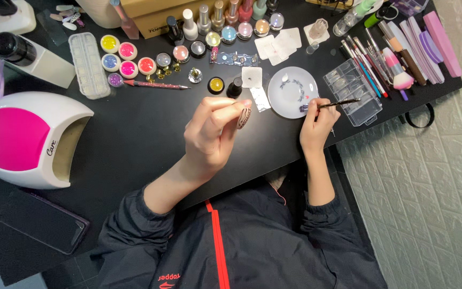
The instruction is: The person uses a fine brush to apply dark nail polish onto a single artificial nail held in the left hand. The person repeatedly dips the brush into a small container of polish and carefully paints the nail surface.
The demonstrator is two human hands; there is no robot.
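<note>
Already the nail tip (244, 117) pinched in the left hand (209, 136) grip carries dark linework, held above the tabletop (135, 134). At three o'clock, the right hand (316, 126) clamps a thin brush (338, 103) over the white palette (290, 99); painting seems unfinished.

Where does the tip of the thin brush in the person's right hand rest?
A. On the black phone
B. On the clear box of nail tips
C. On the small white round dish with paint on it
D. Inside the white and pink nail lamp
C: the right hand holds the thin brush with its tip over the rim of the white round dish, where dabs of paint lie.
</note>
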